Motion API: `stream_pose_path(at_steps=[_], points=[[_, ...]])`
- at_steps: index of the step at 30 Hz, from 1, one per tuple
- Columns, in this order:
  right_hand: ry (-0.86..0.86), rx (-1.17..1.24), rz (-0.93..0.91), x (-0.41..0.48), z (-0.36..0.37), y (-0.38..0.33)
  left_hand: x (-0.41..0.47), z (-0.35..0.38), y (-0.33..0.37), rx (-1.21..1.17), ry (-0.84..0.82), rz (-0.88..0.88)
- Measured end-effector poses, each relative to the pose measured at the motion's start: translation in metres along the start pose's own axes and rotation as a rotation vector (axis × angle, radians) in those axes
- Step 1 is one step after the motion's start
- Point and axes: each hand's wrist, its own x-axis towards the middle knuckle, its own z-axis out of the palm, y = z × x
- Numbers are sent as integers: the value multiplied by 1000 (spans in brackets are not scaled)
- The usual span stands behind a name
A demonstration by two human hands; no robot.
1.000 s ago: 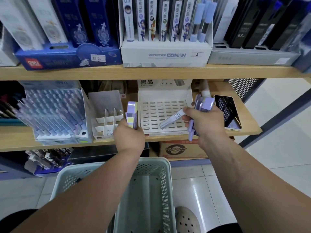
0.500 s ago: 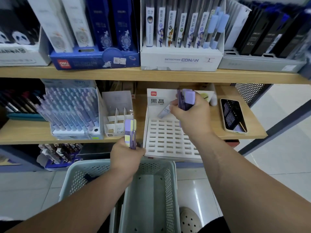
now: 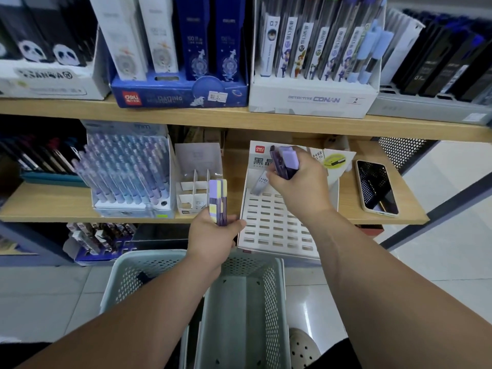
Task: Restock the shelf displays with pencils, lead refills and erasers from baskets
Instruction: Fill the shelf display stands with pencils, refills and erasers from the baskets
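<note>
Refill tube, pinched in the right hand alongside purple cases, hovers at the slotted display top row; left hand grips spare packs. Best to align it squarely with one slot.

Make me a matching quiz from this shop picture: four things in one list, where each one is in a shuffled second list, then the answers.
Things
1. smartphone
2. Detective Conan display box
3. perforated basket
4. purple-and-yellow packs

Places
A. on the upper shelf
B. gripped in the left hand
C. lying at the right end of the lower shelf
D. below the forearms, lower than both shelves

Pairs: 1-C, 2-A, 3-D, 4-B
</note>
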Motion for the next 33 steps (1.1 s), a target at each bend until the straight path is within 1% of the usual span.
stream_pose_path(at_steps=[5, 10, 13, 15, 19, 21, 27, 33], points=[[-28, -62, -28, 2, 1, 3, 6, 2, -1, 17, 1, -19], [-107, 35, 43, 4, 7, 4, 7, 3, -1, 19, 0, -13], [-90, 111, 110, 2, 14, 7, 7, 5, -1, 17, 4, -6], [-70, 179, 192, 0, 19, 8, 7, 6, -1, 5, 8, -3], [-10, 399, 363, 0, 22, 3, 7, 7, -2, 0, 10, -1], [-2, 455, 435, 1, 23, -3, 6, 7, -3, 16, 6, 5], [58, 517, 586, 5, 28, -7, 4, 12, -5, 54, 7, 25], [130, 481, 634, 6, 36, -1, 3, 14, -4, 64, 5, 38]])
